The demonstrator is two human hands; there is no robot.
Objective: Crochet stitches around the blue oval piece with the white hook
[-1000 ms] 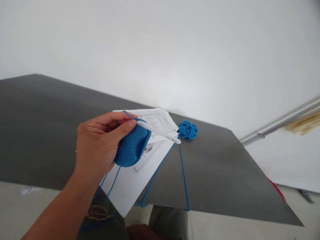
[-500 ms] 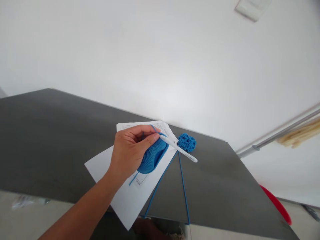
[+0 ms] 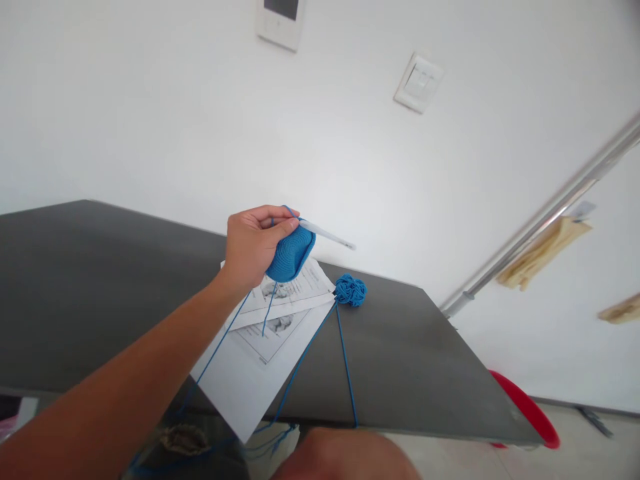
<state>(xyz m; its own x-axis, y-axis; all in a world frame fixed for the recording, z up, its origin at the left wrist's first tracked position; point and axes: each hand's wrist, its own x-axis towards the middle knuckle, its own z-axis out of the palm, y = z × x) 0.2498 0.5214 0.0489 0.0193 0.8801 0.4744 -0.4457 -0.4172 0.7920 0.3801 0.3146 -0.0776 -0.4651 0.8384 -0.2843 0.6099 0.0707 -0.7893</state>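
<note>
My left hand, raised over the dark table, is closed on a domed blue crochet piece. A white crochet hook sticks out to the right from the piece's upper edge, by my thumb and fingertips. Yarn loops over my fingers, and another strand runs down from the hand. A short blue tail hangs below the piece. At the bottom edge shows a rounded, blurred patch of skin; whether it is my right hand or a knee, I cannot tell, and no fingers can be made out.
Printed sheets lie overlapping on the dark table, beyond its front edge too. A blue yarn ball sits beside them, strands running to the table edge. A red basin, metal rail and wall switch are to the right.
My left hand has lifted the crochet piece and hook up off the sheets, showing more print. The view has shifted, and a rounded patch of skin now shows larger at the bottom edge.
</note>
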